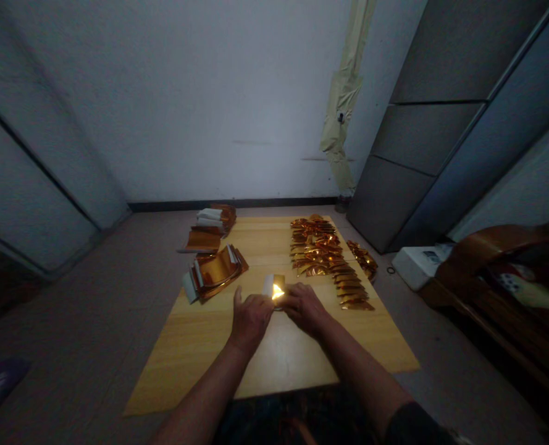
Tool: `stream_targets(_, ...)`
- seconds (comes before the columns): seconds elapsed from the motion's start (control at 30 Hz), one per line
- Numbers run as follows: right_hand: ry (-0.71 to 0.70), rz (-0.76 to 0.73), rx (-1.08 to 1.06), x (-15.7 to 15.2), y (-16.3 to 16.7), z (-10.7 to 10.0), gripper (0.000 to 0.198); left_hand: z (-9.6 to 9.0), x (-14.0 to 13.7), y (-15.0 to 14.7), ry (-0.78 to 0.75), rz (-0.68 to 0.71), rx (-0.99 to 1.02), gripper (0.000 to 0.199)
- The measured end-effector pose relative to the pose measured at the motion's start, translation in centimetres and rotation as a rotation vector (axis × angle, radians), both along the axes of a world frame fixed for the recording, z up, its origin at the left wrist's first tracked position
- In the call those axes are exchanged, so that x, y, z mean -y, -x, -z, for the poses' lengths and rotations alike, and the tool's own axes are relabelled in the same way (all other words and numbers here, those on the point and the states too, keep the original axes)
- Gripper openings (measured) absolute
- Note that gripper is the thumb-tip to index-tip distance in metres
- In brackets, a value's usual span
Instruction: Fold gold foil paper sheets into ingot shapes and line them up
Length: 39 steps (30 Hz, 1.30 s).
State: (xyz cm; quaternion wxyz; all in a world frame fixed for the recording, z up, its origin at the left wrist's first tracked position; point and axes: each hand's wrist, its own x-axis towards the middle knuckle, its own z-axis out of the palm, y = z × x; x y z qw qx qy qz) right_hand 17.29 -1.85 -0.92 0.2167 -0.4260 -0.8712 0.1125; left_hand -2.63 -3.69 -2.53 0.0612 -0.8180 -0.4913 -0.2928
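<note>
Near the middle of the wooden table (200,352), a small piece of shiny amber film with a white strip (278,289) lies between my two hands. My left hand (252,318) has its fingers closed on the film's left side, with the thumb sticking out to the left. From the right, my right hand (305,307) pinches the other side of the same piece. The film's lower part is partly hidden by the fingers. Left of my hands sits a stack of curved amber film sheets (217,269) with white edges.
Folded amber pieces (318,244) lie in rows along the table's right side. More film sheets (204,240) rest at the back left corner. A pile of amber pieces (363,259) sits beyond the right edge. A grey cabinet (422,136) and wooden furniture (487,259) stand to the right.
</note>
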Motion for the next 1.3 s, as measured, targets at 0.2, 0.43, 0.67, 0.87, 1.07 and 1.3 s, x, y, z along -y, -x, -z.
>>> stream_targets(0.2, -0.046, 0.001, 0.017, -0.4, 0.3, 0.3, 0.013, -0.3, 0.5, 0.5, 0.052, 0.041, 0.028, 0.017)
stream_targets(0.43, 0.017, 0.022, -0.041, -0.8, 0.6, -0.2, 0.016, -1.1, 1.7, 1.4, 0.138, 0.113, -0.009, 0.022)
stream_targets(0.67, 0.048, 0.078, 0.000, -1.1, 1.8, -0.8, 0.014, -1.6, 1.3, 1.8, 0.194, 0.143, -0.037, 0.023)
stream_targets(0.87, 0.070, 0.084, 0.034, -1.3, 2.2, -0.5, 0.011, -1.0, 0.9, 1.6, 0.164, 0.242, 0.034, 0.026)
stream_targets(1.07, 0.090, 0.139, 0.052, -1.8, 2.6, 0.3, 0.009, 0.0, 0.3, 1.8, 0.086, 0.294, 0.092, 0.021)
stream_targets(1.3, 0.105, 0.172, 0.079, -1.7, 3.0, 0.4, 0.011, -0.2, 0.4, 1.7, 0.090, 0.295, 0.101, 0.020)
